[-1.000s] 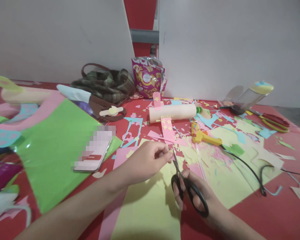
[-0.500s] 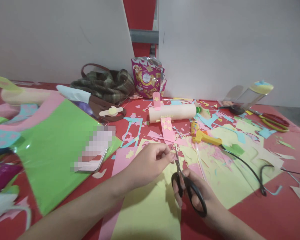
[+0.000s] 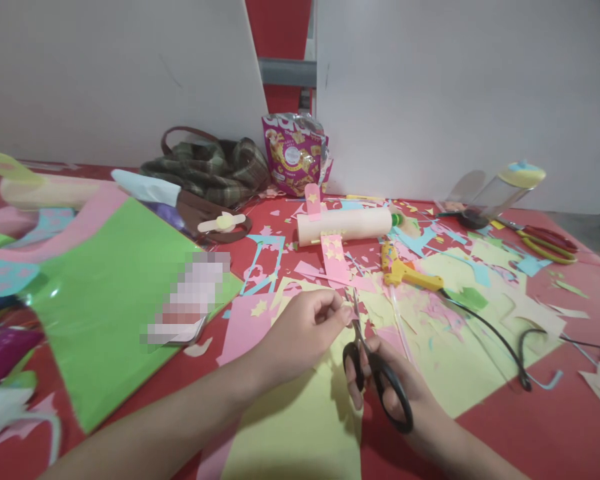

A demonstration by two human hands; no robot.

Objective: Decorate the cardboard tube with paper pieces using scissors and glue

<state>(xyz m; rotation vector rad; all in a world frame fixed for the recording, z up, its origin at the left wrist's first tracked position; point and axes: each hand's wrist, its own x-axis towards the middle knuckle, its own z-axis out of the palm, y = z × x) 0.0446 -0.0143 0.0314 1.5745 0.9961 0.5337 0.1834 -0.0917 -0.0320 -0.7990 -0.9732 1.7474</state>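
My right hand (image 3: pixel 403 381) has its fingers through the handles of black-handled scissors (image 3: pixel 389 393). The blades point away from me, slightly apart at the tips. Thumb and fingertips of my left hand (image 3: pixel 303 327) are pinched beside the blades on a tiny scrap of paper, mostly hidden by the fingers. Both hands are above a yellow paper sheet (image 3: pixel 290 427), which overlaps a pink sheet (image 3: pixel 237 320). Beyond them lies a cream cylinder (image 3: pixel 355 225) with a green end and pink strips bearing yellow stars (image 3: pixel 334 250).
A yellow glue gun (image 3: pixel 405 275) with a black cord lies at right among paper scraps. At left are a green sheet (image 3: pixel 105 287) and a phone (image 3: pixel 190 300). A snack bag (image 3: pixel 294 153), a clear container (image 3: pixel 505 193) and red-and-yellow-handled scissors (image 3: pixel 550 243) sit farther back.
My left hand has shifted slightly right and down, closer to the scissor blades. The right hand and the scissors have barely moved.
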